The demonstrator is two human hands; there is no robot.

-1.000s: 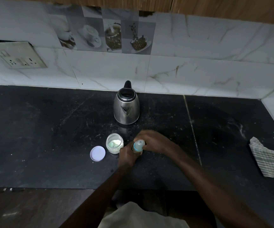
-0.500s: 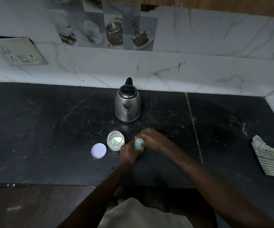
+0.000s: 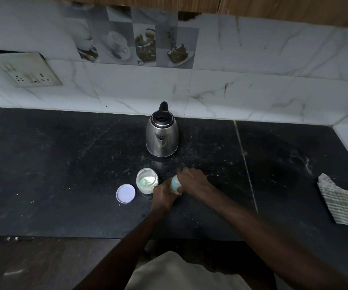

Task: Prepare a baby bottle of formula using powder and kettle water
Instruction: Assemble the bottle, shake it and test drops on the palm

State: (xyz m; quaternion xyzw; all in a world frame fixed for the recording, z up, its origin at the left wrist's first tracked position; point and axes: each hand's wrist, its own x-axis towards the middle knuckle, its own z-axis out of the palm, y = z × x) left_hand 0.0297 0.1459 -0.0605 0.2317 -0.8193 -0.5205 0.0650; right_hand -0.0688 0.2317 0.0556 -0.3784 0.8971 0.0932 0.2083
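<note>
Stone, black and flecked with scratches and pale specks, forms the desk (image 3: 53,164). Behind it is a white marbled tile wall (image 3: 252,91) with a band of coffee-cup picture tiles and a socket plate (image 3: 26,70) at the left. A kettle (image 3: 162,137) stands upright toward the back. Nearer the front edge sits an open jar (image 3: 147,181) of pale powder, with its lid (image 3: 125,194) flat just to its left. Just right of the jar is the bottle (image 3: 174,184), gripped by both hands: the left hand (image 3: 163,193) wraps its lower part and the right hand (image 3: 191,181) curls over its top. A striped cloth (image 3: 340,204) lies well apart at the right, past a pale seam. Broad open stone spreads leftward, and the wall corners in at the far right.
</note>
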